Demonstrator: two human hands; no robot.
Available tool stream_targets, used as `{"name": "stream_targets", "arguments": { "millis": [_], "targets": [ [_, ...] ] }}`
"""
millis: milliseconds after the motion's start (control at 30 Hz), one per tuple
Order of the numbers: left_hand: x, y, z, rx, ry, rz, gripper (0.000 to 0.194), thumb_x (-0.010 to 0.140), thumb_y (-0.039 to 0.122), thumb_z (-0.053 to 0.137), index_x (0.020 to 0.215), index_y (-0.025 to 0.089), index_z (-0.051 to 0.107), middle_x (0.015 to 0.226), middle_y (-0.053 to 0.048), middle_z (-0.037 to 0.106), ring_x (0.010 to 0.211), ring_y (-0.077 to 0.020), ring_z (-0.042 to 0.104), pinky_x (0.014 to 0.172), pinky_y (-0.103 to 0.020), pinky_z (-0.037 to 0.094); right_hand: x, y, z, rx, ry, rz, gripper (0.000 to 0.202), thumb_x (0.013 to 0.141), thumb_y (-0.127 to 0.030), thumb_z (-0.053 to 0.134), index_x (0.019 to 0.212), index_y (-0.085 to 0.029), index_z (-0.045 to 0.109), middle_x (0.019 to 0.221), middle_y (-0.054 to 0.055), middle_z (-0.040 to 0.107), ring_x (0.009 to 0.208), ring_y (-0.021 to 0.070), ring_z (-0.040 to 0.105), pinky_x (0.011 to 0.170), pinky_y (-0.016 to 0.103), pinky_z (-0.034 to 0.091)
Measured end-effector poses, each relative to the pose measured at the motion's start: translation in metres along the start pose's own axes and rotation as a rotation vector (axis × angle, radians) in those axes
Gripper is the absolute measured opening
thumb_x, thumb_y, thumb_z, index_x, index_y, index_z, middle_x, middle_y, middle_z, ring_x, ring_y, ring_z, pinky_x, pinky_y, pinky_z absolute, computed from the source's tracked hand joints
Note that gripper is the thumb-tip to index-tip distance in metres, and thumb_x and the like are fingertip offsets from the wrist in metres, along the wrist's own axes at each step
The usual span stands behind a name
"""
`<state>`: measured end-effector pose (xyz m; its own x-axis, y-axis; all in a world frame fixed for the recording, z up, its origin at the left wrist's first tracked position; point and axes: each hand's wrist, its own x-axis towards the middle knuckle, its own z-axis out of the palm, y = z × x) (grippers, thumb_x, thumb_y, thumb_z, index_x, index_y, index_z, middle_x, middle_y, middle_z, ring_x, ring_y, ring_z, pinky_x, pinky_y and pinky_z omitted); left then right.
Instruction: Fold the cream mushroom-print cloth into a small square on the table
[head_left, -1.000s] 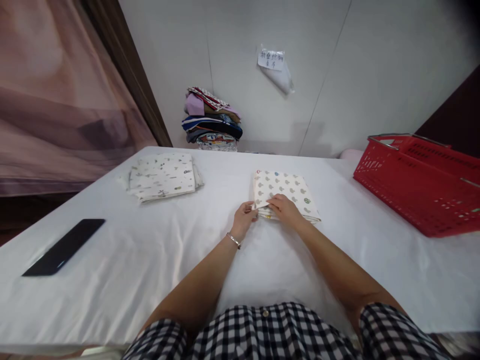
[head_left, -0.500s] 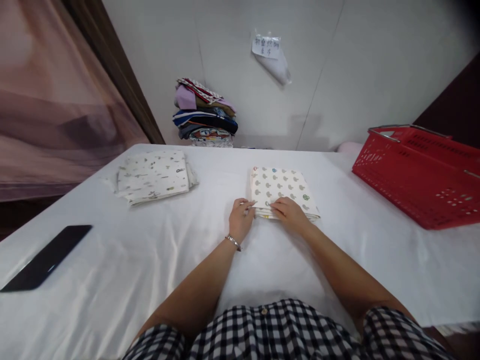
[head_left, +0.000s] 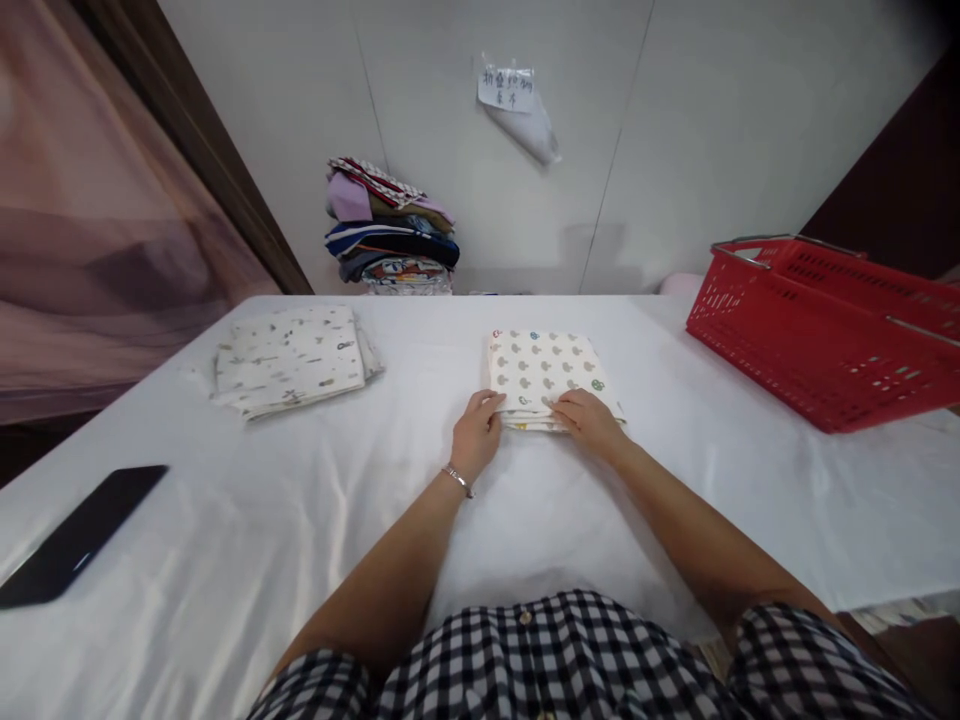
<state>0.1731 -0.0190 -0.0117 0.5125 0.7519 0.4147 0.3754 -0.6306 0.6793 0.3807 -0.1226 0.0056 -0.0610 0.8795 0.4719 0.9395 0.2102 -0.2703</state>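
Note:
A folded white cloth (head_left: 541,366) with grey mushroom-like prints and a few coloured ones lies in layers on the white-covered table (head_left: 300,560). At its near left corner, my left hand (head_left: 478,432) pinches the edge between thumb and fingers; a silver bracelet circles that wrist. My right hand (head_left: 594,424) grips the same near edge farther right, its fingertips on the top layer. Lower layers show just under the fingers, one with a yellow print.
Another folded white printed cloth (head_left: 292,360) lies at the left. Nearer is a flat black object (head_left: 79,535). A red basket (head_left: 817,335) stands at the right. Behind the table's far edge rises a pile of folded fabrics (head_left: 390,225), and a paper sign (head_left: 506,90) hangs on the wall.
The whole view has shifted slightly. My right hand has slid a little to the right along the cloth's near edge; my left hand stays at the left corner.

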Motion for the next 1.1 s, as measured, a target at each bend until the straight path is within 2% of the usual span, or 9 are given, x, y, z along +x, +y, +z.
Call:
{"name": "stream_targets", "arguments": {
  "millis": [133,267,433,633,833,933,1100],
  "targets": [
    [0.008,0.009,-0.002,0.316,-0.006,0.101,0.027,0.085,0.025,0.048,0.109,0.027,0.059,0.119,-0.003,0.053,0.093,-0.0187,0.054,0.066,-0.029,0.045,0.003,-0.004,-0.003,0.045,-0.028,0.043,0.023,0.09,-0.031,0.046,0.1,-0.022,0.065,0.092,0.007,0.061,0.085,0.0193,0.053,0.076,0.034,0.044],
    [0.015,0.014,-0.001,0.45,-0.018,0.186,0.02,0.086,0.025,0.048,0.096,0.027,0.065,0.11,-0.004,0.057,0.09,-0.0213,0.051,0.067,-0.033,0.042,0.01,-0.01,-0.001,0.011,-0.062,0.079,0.022,0.088,-0.031,0.05,0.101,-0.022,0.064,0.093,0.006,0.06,0.087,0.0193,0.053,0.076,0.033,0.042],
    [0.014,0.011,-0.002,0.384,0.015,0.206,0.021,0.087,0.023,0.046,0.091,0.026,0.065,0.096,-0.004,0.06,0.085,-0.0199,0.049,0.07,-0.034,0.039,0.015,-0.014,0.005,-0.008,-0.061,0.095,0.018,0.087,-0.027,0.051,0.096,-0.022,0.065,0.092,0.006,0.061,0.085,0.0188,0.052,0.074,0.031,0.042],
    [0.009,0.006,-0.005,0.359,-0.051,0.254,0.022,0.086,0.02,0.045,0.092,0.025,0.065,0.092,-0.005,0.059,0.083,-0.0188,0.048,0.07,-0.032,0.038,0.009,-0.014,0.001,-0.079,-0.02,0.025,0.025,0.092,-0.025,0.041,0.097,-0.019,0.064,0.09,0.008,0.061,0.082,0.0197,0.052,0.073,0.033,0.04],
    [0.006,0.006,-0.008,0.359,-0.103,0.267,0.02,0.085,0.021,0.047,0.091,0.025,0.065,0.093,-0.005,0.059,0.085,-0.0194,0.048,0.071,-0.033,0.039,0.001,-0.012,0.001,-0.144,-0.118,-0.056,0.024,0.091,-0.026,0.041,0.093,-0.019,0.065,0.087,0.007,0.06,0.079,0.019,0.05,0.069,0.031,0.037],
    [0.005,0.004,-0.01,0.331,-0.117,0.283,0.02,0.083,0.024,0.051,0.097,0.026,0.064,0.097,-0.005,0.058,0.087,-0.0196,0.049,0.074,-0.034,0.04,-0.001,-0.009,0.002,-0.145,-0.111,-0.054,0.022,0.09,-0.028,0.045,0.096,-0.019,0.064,0.09,0.007,0.06,0.08,0.019,0.05,0.071,0.031,0.038],
    [0.007,-0.003,-0.013,0.303,-0.138,0.305,0.026,0.08,0.026,0.056,0.105,0.027,0.061,0.109,-0.006,0.055,0.092,-0.0207,0.05,0.077,-0.035,0.042,-0.001,-0.005,0.002,-0.143,-0.078,-0.043,0.026,0.092,-0.024,0.04,0.102,-0.02,0.064,0.092,0.009,0.061,0.083,0.0202,0.052,0.07,0.031,0.039]
  ]
}}
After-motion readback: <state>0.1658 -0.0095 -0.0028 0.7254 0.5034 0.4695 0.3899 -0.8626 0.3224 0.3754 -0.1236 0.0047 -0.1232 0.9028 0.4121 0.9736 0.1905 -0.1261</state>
